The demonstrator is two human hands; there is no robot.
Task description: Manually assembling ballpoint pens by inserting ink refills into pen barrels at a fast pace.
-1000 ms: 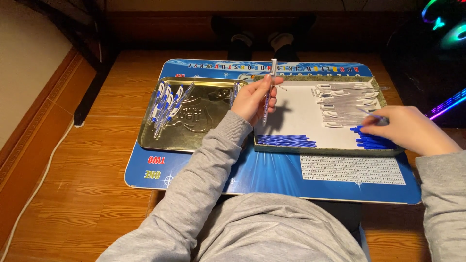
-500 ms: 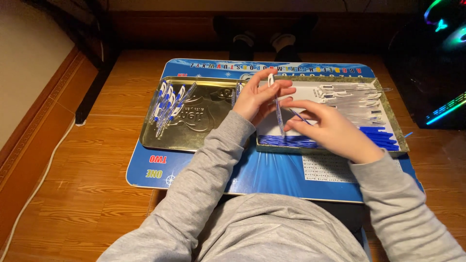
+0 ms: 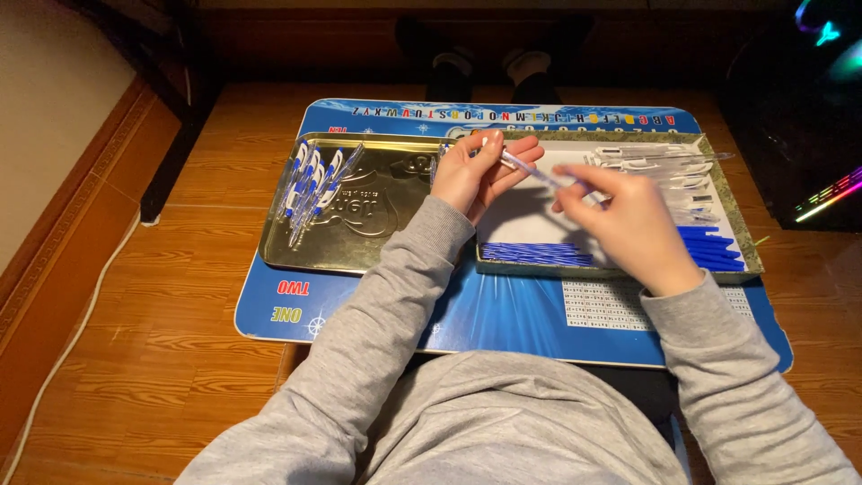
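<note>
My left hand (image 3: 476,171) pinches one end of a clear pen barrel (image 3: 530,171) above the seam between two tins. My right hand (image 3: 628,220) grips the barrel's other end, over the right tin (image 3: 750,256). That tin holds a row of blue refills (image 3: 530,253), blue parts (image 3: 714,247) at its right and several clear barrels (image 3: 664,162) at the back. The gold left tin (image 3: 377,224) carries a bunch of assembled blue and white pens (image 3: 314,184) at its left side.
Both tins rest on a blue mat (image 3: 503,314) printed with letters and number grids, laid on a wooden floor (image 3: 144,341). A dark object (image 3: 799,126) with coloured lights stands at the right. Two feet in dark socks (image 3: 489,63) show beyond the mat.
My right hand left the blue parts at the tin's right and came over to the barrel held by my left hand. The barrel has tilted from upright to slanting.
</note>
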